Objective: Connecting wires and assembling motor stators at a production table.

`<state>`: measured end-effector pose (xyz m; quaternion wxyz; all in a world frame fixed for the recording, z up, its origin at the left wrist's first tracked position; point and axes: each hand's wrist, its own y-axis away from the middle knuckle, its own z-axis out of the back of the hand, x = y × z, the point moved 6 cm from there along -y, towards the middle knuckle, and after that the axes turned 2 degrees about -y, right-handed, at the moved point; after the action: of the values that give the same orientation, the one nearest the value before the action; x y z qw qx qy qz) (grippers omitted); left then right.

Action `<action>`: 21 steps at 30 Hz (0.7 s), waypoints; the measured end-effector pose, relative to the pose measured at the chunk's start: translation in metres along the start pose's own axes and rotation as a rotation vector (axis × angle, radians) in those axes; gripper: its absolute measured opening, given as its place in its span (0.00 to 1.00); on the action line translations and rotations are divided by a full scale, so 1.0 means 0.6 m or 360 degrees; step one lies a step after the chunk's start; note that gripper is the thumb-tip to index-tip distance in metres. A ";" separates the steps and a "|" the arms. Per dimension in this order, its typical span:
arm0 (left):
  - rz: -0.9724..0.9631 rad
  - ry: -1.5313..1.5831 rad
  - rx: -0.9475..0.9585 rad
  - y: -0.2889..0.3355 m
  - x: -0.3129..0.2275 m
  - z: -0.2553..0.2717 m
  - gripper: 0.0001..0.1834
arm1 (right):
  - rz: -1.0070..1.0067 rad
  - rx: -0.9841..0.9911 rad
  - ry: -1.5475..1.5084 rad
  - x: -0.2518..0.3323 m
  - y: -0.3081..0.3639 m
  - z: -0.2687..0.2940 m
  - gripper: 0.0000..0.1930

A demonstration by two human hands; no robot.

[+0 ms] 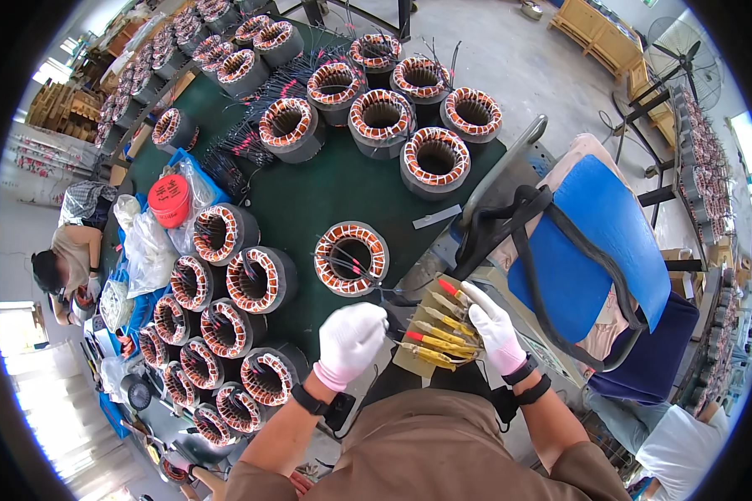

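My left hand [348, 345], in a white glove, is closed at the table's front edge. Whatever its fingertips pinch, if anything, is too small to make out. Just beyond it stands a wound motor stator [352, 259], a grey ring with orange windings and white lacing, its dark leads trailing toward me. My right hand [495, 331], also gloved, is closed at a row of yellow test clips on a tan board [411, 361]. Its thumb and fingers grip the end of a red-tipped yellow clip [451, 290]; the other clips [439, 341] lie side by side below.
Several stators [259, 280] crowd the green table [288, 213] at left, more [436, 163] at the back. A red round container [169, 200] sits among plastic bags. To the right are a blue-covered chair [589, 242] with a black strap and a metal rail. Other people work left and lower right.
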<state>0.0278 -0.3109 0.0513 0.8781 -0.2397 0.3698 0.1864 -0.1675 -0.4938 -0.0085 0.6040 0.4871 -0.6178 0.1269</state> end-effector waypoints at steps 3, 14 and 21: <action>-0.0160 -0.0123 0.0261 0.014 -0.017 -0.027 0.11 | -0.0056 -0.0027 -0.0023 -0.015 0.005 0.009 0.26; -0.0164 -0.0158 0.0192 0.035 -0.002 -0.055 0.09 | -0.0184 0.0187 -0.0243 -0.023 0.011 0.002 0.42; 0.0915 0.0946 0.0320 -0.101 0.089 -0.060 0.08 | -0.0164 0.0220 -0.0251 -0.028 0.006 0.005 0.50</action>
<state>0.0731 -0.3726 0.0071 0.6645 -0.0832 0.6751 0.3095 -0.1753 -0.4866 -0.0226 0.5242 0.5671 -0.6275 0.0992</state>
